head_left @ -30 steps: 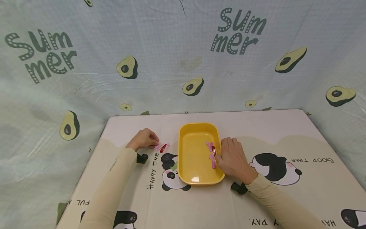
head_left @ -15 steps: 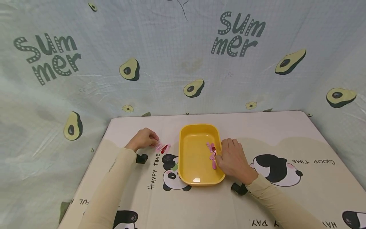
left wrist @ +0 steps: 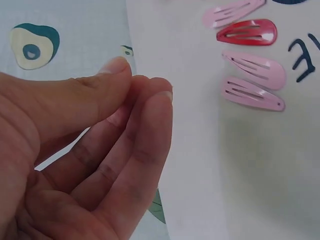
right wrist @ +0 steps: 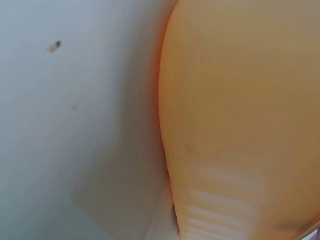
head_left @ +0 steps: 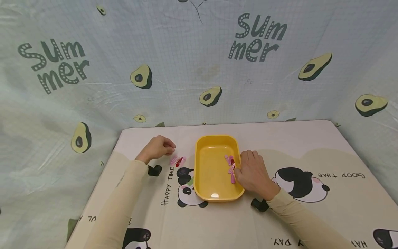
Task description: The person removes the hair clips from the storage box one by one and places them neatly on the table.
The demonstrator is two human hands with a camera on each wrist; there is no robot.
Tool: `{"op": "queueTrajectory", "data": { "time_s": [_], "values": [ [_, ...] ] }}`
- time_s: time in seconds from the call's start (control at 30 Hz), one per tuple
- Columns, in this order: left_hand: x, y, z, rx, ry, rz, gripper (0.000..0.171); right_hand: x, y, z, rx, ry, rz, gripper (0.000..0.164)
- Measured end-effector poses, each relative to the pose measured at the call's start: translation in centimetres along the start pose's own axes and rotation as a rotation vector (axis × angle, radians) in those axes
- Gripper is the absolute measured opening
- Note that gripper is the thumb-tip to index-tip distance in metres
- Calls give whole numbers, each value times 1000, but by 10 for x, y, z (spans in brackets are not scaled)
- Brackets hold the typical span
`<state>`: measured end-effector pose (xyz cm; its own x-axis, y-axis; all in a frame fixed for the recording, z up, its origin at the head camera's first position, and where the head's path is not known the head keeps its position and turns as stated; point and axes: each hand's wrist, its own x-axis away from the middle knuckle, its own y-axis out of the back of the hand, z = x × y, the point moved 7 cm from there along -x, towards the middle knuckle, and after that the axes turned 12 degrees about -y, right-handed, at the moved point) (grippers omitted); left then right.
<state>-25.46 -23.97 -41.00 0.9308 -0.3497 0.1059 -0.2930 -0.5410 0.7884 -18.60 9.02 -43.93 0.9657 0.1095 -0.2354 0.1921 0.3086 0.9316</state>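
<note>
My left hand hovers just beyond a row of snap hair clips on the tablecloth, its fingers loosely bent and nothing visible between thumb and fingertips. In the left wrist view the row holds a red hair clip and several pink ones, such as the pink hair clip. My right hand grips the right wall of a yellow tray, thumb over the rim. Inside the tray, along that side, lie pink hair clips and a red one, partly hidden by the thumb. The right wrist view shows the tray's outer wall close up.
The table is covered by a panda-print cloth. Behind it hangs a pale curtain with avocado prints. A black wrist strap piece shows under the left wrist, another under the right.
My left hand has let go of the hair clips and drawn slightly up and away from them. The right hand and the tray stay in place; the head view has shifted slightly.
</note>
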Motion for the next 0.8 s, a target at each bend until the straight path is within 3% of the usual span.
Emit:
{"op": "queueTrajectory", "data": {
  "time_s": [0.47,0.8],
  "values": [
    [-3,-2,-28,44,-26,-7,26,0,0,0,-6,-6,14,29],
    [-3,-5,-53,76,-96,-10,26,0,-1,-1,-9,-10,25,31]
  ]
}}
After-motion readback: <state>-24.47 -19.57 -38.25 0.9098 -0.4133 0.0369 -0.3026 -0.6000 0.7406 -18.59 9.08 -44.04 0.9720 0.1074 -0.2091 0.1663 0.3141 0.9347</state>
